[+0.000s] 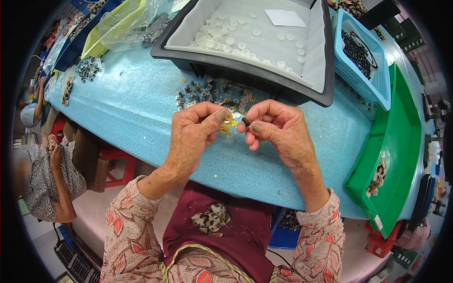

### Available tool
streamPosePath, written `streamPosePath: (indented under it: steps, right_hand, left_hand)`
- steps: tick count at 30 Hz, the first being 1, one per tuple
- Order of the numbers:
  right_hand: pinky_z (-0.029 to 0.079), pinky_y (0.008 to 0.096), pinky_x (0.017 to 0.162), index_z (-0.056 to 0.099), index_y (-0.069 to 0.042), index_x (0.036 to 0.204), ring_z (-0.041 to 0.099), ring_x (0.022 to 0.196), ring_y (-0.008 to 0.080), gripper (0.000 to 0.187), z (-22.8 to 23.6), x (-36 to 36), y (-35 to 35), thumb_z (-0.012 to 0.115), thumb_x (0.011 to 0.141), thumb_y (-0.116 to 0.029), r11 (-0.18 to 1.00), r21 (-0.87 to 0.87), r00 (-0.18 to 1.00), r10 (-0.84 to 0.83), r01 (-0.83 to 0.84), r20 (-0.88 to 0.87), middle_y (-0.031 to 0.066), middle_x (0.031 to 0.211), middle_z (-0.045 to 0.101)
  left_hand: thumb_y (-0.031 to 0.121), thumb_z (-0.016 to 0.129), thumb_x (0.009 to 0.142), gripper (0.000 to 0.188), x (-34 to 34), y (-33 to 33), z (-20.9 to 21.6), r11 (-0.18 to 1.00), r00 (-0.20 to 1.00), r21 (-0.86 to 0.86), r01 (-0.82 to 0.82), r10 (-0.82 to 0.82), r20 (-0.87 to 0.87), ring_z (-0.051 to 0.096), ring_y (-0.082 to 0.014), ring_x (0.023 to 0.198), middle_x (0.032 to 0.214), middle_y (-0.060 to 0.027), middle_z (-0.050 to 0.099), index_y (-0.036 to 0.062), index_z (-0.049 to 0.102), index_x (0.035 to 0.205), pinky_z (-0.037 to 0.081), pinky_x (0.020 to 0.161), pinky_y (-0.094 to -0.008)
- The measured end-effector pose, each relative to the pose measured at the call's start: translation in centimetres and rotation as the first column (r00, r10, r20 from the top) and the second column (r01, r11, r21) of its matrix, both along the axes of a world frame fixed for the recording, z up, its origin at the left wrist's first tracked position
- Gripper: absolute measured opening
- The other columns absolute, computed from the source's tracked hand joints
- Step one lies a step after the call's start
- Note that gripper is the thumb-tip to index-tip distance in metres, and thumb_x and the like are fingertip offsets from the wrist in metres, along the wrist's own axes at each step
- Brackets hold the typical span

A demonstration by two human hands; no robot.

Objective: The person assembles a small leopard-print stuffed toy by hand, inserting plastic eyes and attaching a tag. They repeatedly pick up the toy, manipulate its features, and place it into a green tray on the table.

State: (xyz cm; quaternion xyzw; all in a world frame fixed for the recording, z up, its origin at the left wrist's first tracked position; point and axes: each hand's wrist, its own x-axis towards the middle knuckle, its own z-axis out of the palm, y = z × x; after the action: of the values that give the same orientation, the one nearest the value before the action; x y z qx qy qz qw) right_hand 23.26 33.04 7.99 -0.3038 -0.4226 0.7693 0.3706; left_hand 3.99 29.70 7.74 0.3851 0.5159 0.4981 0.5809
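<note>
My left hand (191, 134) is closed in a pinch, with a small yellow disc (230, 116) showing at its fingertips. Close beside it, my right hand (283, 129) grips a small black peg-like piece (246, 122) between thumb and fingers; the two pieces are apart. Beneath and beyond the hands, yellow pieces (226, 128) and a spread of small black and whitish round parts (203, 92) lie on the blue table (236, 165). A spotted plush piece (211, 218) rests on the dark red apron over my lap.
A black tray (245, 68) with a pale lining and translucent discs (217, 35) stands beyond the hands. To the right are a light blue basket (384, 89) of black parts and a green tray (401, 155). A yellow-green basket (92, 45) sits far left. Another person (52, 181) sits at left.
</note>
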Motion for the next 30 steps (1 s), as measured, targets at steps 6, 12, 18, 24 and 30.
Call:
streamPosePath:
  steps: [6, 12, 18, 24, 30]
  right_hand:
    - [0.055, 0.0235, 0.062, 0.061, 0.005, 0.099, 0.064, 0.071, 0.0128, 0.013, -0.1, -0.1, 0.1, 0.062, 0.086, 0.002, 1.0, 0.003, 0.997, -0.013, 0.013, 0.07, 0.0115, 0.086, 0.066]
    - [0.055, 0.0229, 0.062, 0.061, 0.005, 0.099, 0.064, 0.072, 0.0127, 0.014, -0.7, 0.1, 0.2, 0.063, 0.085, 0.002, 0.999, 0.014, 0.993, -0.03, 0.028, 0.113, 0.0106, 0.086, 0.065]
    - [0.055, 0.0222, 0.062, 0.061, 0.005, 0.099, 0.064, 0.072, 0.0123, 0.013, -0.9, -0.1, 0.3, 0.063, 0.085, 0.002, 0.997, 0.047, 0.99, -0.072, 0.067, 0.12, 0.0098, 0.086, 0.065]
    - [0.055, 0.0219, 0.062, 0.061, 0.004, 0.098, 0.065, 0.073, 0.0123, 0.013, -0.8, -0.2, 0.2, 0.062, 0.086, 0.002, 0.993, 0.085, 0.984, -0.089, 0.077, 0.152, 0.0094, 0.085, 0.065]
    - [0.055, 0.0222, 0.063, 0.061, 0.005, 0.099, 0.065, 0.073, 0.0128, 0.014, -0.6, -0.2, 0.1, 0.062, 0.085, 0.003, 0.996, 0.063, 0.985, -0.068, 0.059, 0.156, 0.0097, 0.085, 0.065]
  left_hand:
    - [0.023, 0.063, 0.09, 0.023, 0.6, 0.4, -0.2, 0.994, 0.995, -0.05, 0.095, -0.094, 0.02, 0.045, -0.0057, 0.052, 0.068, -0.0037, 0.062, 0.0004, 0.065, 0.088, 0.035, 0.046, -0.0193]
    - [0.02, 0.063, 0.09, 0.021, 0.8, 0.5, -0.4, 0.989, 0.985, -0.072, 0.132, -0.122, 0.126, 0.052, -0.0077, 0.058, 0.077, -0.006, 0.065, -0.0002, 0.066, 0.092, 0.042, 0.051, -0.0212]
    - [0.01, 0.066, 0.086, 0.015, 0.8, 0.4, -1.0, 0.992, 0.98, 0.007, 0.126, -0.125, 0.156, 0.057, -0.0105, 0.066, 0.083, -0.0073, 0.066, -0.002, 0.066, 0.096, 0.048, 0.057, -0.0247]
    - [0.005, 0.067, 0.084, 0.014, 1.0, 0.4, -1.1, 0.996, 0.981, 0.031, 0.079, -0.083, 0.177, 0.057, -0.0119, 0.066, 0.086, -0.0084, 0.065, -0.0029, 0.067, 0.095, 0.049, 0.056, -0.0252]
    - [0.003, 0.07, 0.08, 0.012, 0.9, 0.2, -1.3, 0.994, 0.979, 0.087, 0.065, -0.081, 0.185, 0.058, -0.0128, 0.067, 0.086, -0.0083, 0.063, -0.0029, 0.067, 0.09, 0.049, 0.056, -0.0248]
